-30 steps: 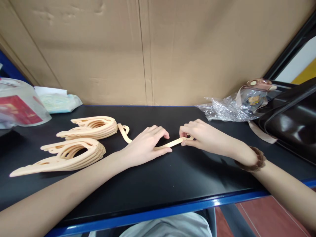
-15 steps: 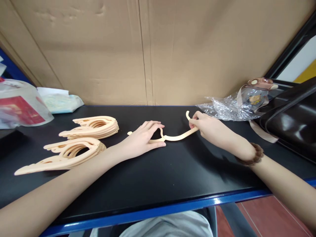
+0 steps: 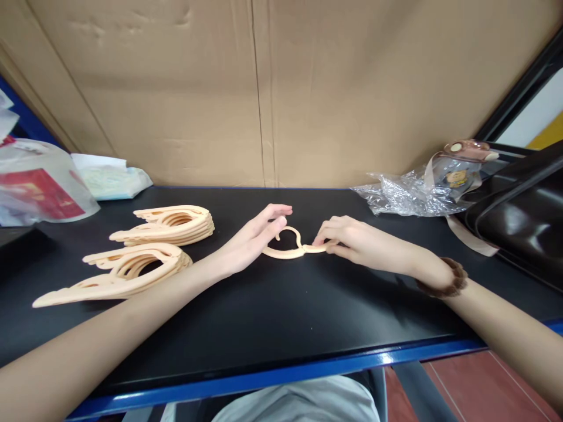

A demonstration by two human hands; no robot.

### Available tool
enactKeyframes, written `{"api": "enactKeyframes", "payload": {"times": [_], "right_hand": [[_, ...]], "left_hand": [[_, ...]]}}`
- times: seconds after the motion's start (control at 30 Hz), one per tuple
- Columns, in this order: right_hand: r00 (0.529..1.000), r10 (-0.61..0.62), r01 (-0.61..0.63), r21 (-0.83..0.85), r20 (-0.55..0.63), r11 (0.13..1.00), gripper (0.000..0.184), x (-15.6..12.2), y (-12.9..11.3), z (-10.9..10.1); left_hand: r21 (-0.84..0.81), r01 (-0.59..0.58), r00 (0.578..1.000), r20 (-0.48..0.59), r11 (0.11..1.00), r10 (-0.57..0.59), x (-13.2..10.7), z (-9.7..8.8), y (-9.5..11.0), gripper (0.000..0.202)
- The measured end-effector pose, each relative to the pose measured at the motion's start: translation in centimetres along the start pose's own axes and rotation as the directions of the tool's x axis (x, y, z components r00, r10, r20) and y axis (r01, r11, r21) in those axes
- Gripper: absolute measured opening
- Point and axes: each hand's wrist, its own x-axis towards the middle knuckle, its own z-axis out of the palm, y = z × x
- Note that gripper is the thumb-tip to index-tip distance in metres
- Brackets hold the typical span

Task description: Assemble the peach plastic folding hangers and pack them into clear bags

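Note:
A cream plastic folding hanger (image 3: 285, 254) lies unfolded on the black tabletop, its hook curving up toward the back. My right hand (image 3: 354, 239) grips the hanger's right arm, fingers bent around it and hiding its end. Over the left arm, my left hand (image 3: 253, 239) is held with fingers stretched out; it covers that arm's end, and whether it touches the hanger I cannot tell. Beside my left forearm lie two stacks of folded hangers, a back stack (image 3: 193, 231) and a front stack (image 3: 109, 284) partly hidden by the forearm.
Crumpled clear plastic wrap (image 3: 398, 196) and a bottle with a brown lid (image 3: 466, 150) are at the back right, beside a shiny black bag (image 3: 523, 217). A translucent container (image 3: 83, 193) and a soft packet (image 3: 114, 181) stand at left. Cardboard (image 3: 334, 94) walls the back.
My right hand has moved left along the hanger, toward its middle. My left hand has lifted and turned more edge-on, exposing the hook. The hanger's right arm now lies lower.

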Motion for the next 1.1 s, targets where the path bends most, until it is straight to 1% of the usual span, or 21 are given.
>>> {"api": "enactKeyframes", "payload": {"times": [0.03,0.1,0.17,0.23,0.33,0.4,0.47,0.6,0.67,0.73,0.9,1.03,1.1], "right_hand": [[1.000,0.003,-0.004,-0.048,-0.020,0.999,0.023,0.0,0.3,0.1],[0.997,0.038,-0.047,-0.129,-0.070,0.991,0.026,0.0,0.8,0.2],[0.988,0.093,-0.114,-0.176,-0.122,0.978,0.026,0.0,1.1,0.3],[0.975,0.155,-0.183,-0.177,-0.159,0.967,0.028,0.0,1.0,0.3],[0.959,0.228,-0.252,-0.144,-0.167,0.957,0.025,0.0,0.5,0.0],[0.957,0.245,-0.264,-0.122,-0.153,0.957,0.025,0.0,0.1,-0.1],[0.966,0.226,-0.239,-0.105,-0.125,0.965,0.032,0.0,-0.3,-0.2],[0.990,0.130,-0.135,-0.081,-0.061,0.988,0.059,0.1,-0.6,-0.1],[0.993,0.108,-0.111,-0.069,-0.045,0.991,0.068,0.1,-0.7,0.0],[0.993,0.113,-0.114,-0.048,-0.031,0.992,0.070,0.1,-0.8,0.0],[0.994,0.110,-0.109,0.053,-0.025,0.993,0.063,0.0,-1.0,0.0],[0.995,0.086,-0.080,0.103,-0.057,0.992,0.069,0.0,-1.2,0.2],[0.993,0.061,-0.051,0.099,-0.099,0.994,0.072,0.1,-1.2,0.3]], "left_hand": [[-0.050,-0.010,1.000,-0.005,0.999,0.010,0.0,0.0,0.1,0.044],[-0.050,-0.003,1.000,0.001,0.999,0.003,-0.1,0.0,0.1,0.042],[0.033,0.014,0.999,0.033,0.999,-0.016,-0.1,-0.1,0.1,0.042],[0.139,0.001,0.998,0.067,0.990,-0.011,-0.1,-0.1,-0.1,0.047],[0.256,-0.074,0.993,0.105,0.964,0.048,-0.2,0.0,-0.2,0.056],[0.298,-0.132,0.986,0.135,0.945,0.095,-0.1,0.0,-0.4,0.062],[0.322,-0.171,0.978,0.166,0.931,0.123,-0.1,0.0,-0.5,0.067],[0.351,-0.217,0.969,0.194,0.911,0.156,-0.1,0.0,-0.9,0.071],[0.366,-0.232,0.966,0.198,0.901,0.168,-0.2,0.1,-1.0,0.074],[0.393,-0.241,0.963,0.210,0.888,0.168,-0.2,0.2,-1.0,0.077],[0.472,-0.250,0.958,0.248,0.845,0.145,-0.2,0.4,-0.5,0.083],[0.505,-0.269,0.955,0.248,0.820,0.161,-0.2,0.5,0.3,0.077],[0.537,-0.294,0.950,0.252,0.791,0.182,-0.3,0.5,0.8,0.072]]}}
